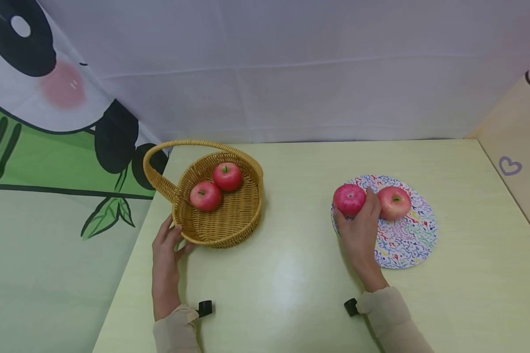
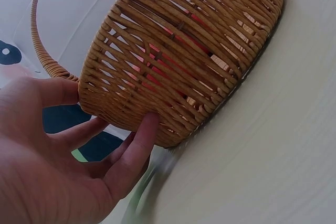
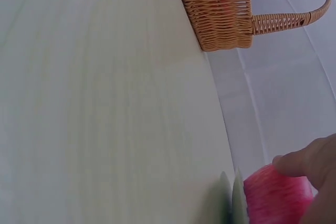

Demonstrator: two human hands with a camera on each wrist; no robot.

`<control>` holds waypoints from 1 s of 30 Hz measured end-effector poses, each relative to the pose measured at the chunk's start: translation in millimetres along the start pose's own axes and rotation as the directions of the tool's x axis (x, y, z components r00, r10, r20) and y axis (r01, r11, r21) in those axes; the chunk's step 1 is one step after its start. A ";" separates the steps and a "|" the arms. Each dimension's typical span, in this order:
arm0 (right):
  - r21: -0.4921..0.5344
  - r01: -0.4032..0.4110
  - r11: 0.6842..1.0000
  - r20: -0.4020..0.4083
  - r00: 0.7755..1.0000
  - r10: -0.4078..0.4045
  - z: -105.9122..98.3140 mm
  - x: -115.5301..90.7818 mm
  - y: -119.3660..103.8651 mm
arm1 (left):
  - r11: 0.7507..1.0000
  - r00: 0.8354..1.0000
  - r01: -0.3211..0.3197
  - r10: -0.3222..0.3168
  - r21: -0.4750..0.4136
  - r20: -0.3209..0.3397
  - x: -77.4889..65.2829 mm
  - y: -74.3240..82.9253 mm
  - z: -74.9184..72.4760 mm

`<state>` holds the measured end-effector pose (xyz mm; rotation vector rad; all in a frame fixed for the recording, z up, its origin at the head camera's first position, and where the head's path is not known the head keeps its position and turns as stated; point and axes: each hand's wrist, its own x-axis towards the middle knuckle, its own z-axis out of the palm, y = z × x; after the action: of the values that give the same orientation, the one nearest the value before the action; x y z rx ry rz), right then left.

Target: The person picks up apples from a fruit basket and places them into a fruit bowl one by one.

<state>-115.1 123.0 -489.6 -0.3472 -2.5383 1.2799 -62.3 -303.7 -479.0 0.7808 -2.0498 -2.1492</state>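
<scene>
Wore beige sleeves (image 1: 390, 314) on both arms, with a small black block (image 1: 205, 308) at each cuff. Worked above a pale table (image 1: 274, 294). Set the left hand (image 1: 164, 260) to the near left side of a wicker basket (image 1: 236, 239), touching the outer weave with thumb and fingertips, spread rather than closed round anything. Grasped a deep pink apple (image 1: 346, 196) between thumb and fingers of the right hand (image 1: 359, 233), over the left edge of a round plate (image 1: 408, 250) with a multicoloured squiggle pattern. Could not tell resting from slightly lifted there. Saw a paler rosy apple (image 1: 397, 205) on the same plate, stem end up, just right of the grasping fingers.

Found a nearer red apple (image 1: 205, 197) inside the basket, by its left wall, and a farther red apple (image 1: 227, 176) just behind and to the right, both stem up. Glimpsed red through the weave from both wrists. Followed the handle (image 1: 162, 188) from the left rim, arching round behind the basket.

Saw beyond the table a pale cloth backdrop (image 1: 291, 88), with a printed cartoon figure (image 1: 70, 115) to the left and a purple heart (image 1: 510, 165) on a peach panel (image 1: 505, 130) to the right.
</scene>
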 end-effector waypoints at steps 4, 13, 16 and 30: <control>-0.018 0.022 1.000 -0.024 0.999 -0.022 -3.0 -0.7 -3.0 | 1.000 1.000 0.001 -0.001 -0.006 -0.004 -0.2 -0.6 -0.3; 0.021 0.110 0.994 -0.096 0.990 -0.107 -10.7 -0.2 -11.9 | 1.000 1.000 -0.009 0.009 -0.004 0.006 0.3 -1.7 -0.7; 0.034 0.139 0.990 -0.107 0.985 -0.135 -12.6 0.3 -15.4 | 1.000 1.000 -0.013 0.013 -0.002 0.008 0.7 -1.3 -0.8; 0.200 0.355 0.913 0.020 0.931 -0.366 -12.7 4.1 -19.3 | 1.000 1.000 -0.010 0.010 -0.009 0.006 0.5 -1.1 -0.5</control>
<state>-116.1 122.7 -466.2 0.1957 -2.3475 1.3825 -62.2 -304.2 -480.2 0.7623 -2.0410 -2.1564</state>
